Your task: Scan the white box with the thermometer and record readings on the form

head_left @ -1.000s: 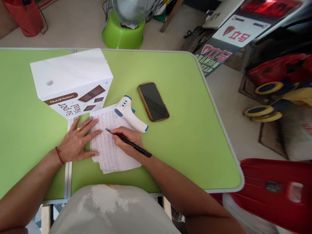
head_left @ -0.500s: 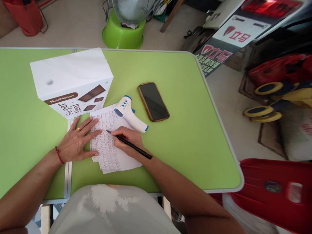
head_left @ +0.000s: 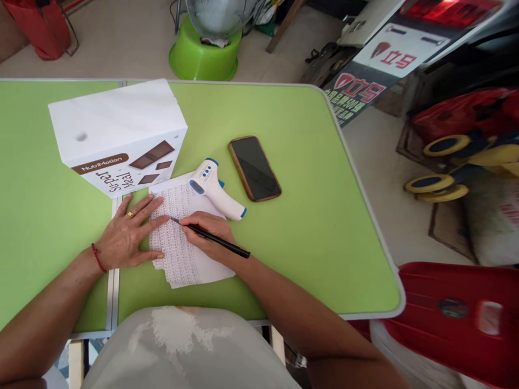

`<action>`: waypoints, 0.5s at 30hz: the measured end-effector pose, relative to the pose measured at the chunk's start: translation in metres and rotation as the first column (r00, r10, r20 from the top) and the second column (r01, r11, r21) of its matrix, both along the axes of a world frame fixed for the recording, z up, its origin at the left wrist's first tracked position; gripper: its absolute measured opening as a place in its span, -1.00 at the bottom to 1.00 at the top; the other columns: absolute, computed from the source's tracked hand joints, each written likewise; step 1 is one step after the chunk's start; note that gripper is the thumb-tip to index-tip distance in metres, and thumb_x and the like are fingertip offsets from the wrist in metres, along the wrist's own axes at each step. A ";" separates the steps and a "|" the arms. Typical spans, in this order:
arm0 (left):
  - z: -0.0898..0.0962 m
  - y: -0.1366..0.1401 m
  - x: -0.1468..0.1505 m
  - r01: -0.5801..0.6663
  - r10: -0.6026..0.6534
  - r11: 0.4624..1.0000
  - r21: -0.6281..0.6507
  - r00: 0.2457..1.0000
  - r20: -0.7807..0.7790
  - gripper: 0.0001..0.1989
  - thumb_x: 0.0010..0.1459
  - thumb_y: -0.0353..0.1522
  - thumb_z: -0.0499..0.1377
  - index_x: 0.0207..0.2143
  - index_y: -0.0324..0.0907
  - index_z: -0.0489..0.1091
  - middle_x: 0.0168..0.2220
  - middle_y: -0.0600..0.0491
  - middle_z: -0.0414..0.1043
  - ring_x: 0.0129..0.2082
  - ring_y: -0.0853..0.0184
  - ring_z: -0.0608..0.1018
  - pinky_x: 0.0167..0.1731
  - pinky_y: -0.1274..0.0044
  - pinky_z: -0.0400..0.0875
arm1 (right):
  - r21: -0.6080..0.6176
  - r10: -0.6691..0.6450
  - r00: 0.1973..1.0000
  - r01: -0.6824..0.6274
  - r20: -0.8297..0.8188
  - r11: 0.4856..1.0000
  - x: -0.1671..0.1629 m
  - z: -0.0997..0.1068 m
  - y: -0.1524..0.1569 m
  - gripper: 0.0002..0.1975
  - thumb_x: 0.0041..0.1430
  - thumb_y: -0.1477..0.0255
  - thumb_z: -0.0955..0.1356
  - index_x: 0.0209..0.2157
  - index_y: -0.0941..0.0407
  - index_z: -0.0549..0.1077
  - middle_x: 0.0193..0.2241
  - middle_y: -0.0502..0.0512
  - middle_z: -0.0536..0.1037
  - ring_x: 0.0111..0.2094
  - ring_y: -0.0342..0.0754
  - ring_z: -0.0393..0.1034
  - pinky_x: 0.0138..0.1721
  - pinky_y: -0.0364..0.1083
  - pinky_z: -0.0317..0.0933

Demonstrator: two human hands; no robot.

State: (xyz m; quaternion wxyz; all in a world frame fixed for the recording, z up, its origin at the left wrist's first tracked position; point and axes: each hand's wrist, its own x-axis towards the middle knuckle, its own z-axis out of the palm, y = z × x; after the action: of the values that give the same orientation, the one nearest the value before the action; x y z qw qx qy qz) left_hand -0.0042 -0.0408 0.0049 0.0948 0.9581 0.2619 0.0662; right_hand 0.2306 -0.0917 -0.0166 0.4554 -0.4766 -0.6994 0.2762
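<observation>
A black pen (head_left: 219,240) is gripped in my right hand (head_left: 211,235), its tip by the paper near my left index finger. Under both hands lie sheets of paper (head_left: 178,267), the top one covered with rows of small handwriting. My left hand (head_left: 127,232) is flat with fingers spread, pressing the left edge of the sheets. On the upper part of the paper rests a white and blue infrared thermometer (head_left: 219,194), just beyond my right hand. A white NutriMotion box (head_left: 121,129) stands behind my left hand, close to its fingertips.
A smartphone (head_left: 254,168) in a brown case lies on the green folding table (head_left: 316,243), right of the thermometer. Past the far edge, a fan (head_left: 223,16) sits on a green tub (head_left: 203,56). A red plastic chair (head_left: 458,319) stands at the right corner.
My right hand has shifted slightly left with the pen, whose tip is now closer to my left index finger. My left hand stays in place.
</observation>
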 end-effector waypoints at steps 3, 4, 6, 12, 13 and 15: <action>0.001 0.000 0.000 -0.001 0.001 1.000 -0.004 1.000 0.001 -0.27 0.20 0.13 0.01 0.26 -0.12 0.19 0.36 -0.15 -0.01 0.36 0.00 0.07 0.30 0.07 -0.22 | -0.002 -0.028 0.999 0.028 0.025 1.000 0.000 0.001 0.000 -0.86 0.13 0.53 0.32 -0.33 0.05 0.50 -0.43 -0.02 0.61 -0.43 -0.16 0.49 -0.35 -0.16 0.39; 0.001 0.000 0.000 -0.002 0.002 1.000 -0.007 1.000 -0.001 -0.27 0.20 0.13 0.00 0.26 -0.11 0.18 0.36 -0.15 -0.02 0.36 0.00 0.07 0.30 0.07 -0.22 | -0.011 -0.030 0.999 0.031 0.033 0.999 0.000 0.001 0.000 -0.86 0.12 0.54 0.32 -0.35 0.05 0.50 -0.44 -0.03 0.60 -0.44 -0.16 0.49 -0.36 -0.17 0.38; 0.001 0.000 0.001 -0.004 0.004 1.000 -0.010 1.000 -0.003 -0.27 0.20 0.13 0.00 0.26 -0.10 0.18 0.36 -0.14 -0.02 0.36 0.00 0.07 0.30 0.08 -0.23 | -0.028 -0.034 0.999 0.035 0.043 0.999 0.000 0.002 -0.001 -0.86 0.09 0.54 0.32 -0.36 0.05 0.50 -0.46 -0.04 0.59 -0.46 -0.17 0.48 -0.38 -0.17 0.38; 0.000 -0.001 0.001 0.005 -0.005 1.000 0.008 1.000 0.009 -0.27 0.20 0.13 0.00 0.26 -0.12 0.18 0.36 -0.15 -0.01 0.36 0.00 0.07 0.30 0.07 -0.21 | -0.028 -0.022 1.000 0.022 0.014 0.999 0.001 0.001 -0.001 -0.88 0.11 0.51 0.32 -0.37 0.06 0.50 -0.47 -0.03 0.60 -0.47 -0.17 0.47 -0.42 -0.18 0.36; 0.000 0.000 0.001 0.006 -0.006 1.000 0.009 1.000 0.010 -0.27 0.21 0.13 0.00 0.26 -0.12 0.18 0.36 -0.15 -0.01 0.36 0.00 0.07 0.30 0.07 -0.21 | -0.029 -0.036 0.999 0.036 0.012 0.999 0.000 0.001 -0.001 -0.88 0.11 0.52 0.32 -0.36 0.06 0.51 -0.46 -0.03 0.60 -0.48 -0.18 0.47 -0.43 -0.19 0.35; 0.000 0.000 0.001 0.003 -0.003 1.000 0.003 1.000 0.009 -0.27 0.21 0.13 0.00 0.26 -0.12 0.18 0.36 -0.15 -0.02 0.36 0.00 0.08 0.29 0.06 -0.21 | -0.032 -0.076 0.997 0.077 0.025 0.996 0.000 0.001 -0.001 -0.86 0.10 0.54 0.31 -0.36 0.06 0.50 -0.47 -0.03 0.59 -0.49 -0.18 0.46 -0.43 -0.19 0.35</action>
State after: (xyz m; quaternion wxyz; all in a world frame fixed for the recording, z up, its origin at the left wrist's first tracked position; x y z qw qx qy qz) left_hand -0.0036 -0.0411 0.0054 0.0947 0.9584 0.2599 0.0708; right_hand 0.2302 -0.0928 -0.0160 0.4495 -0.5138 -0.6813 0.2643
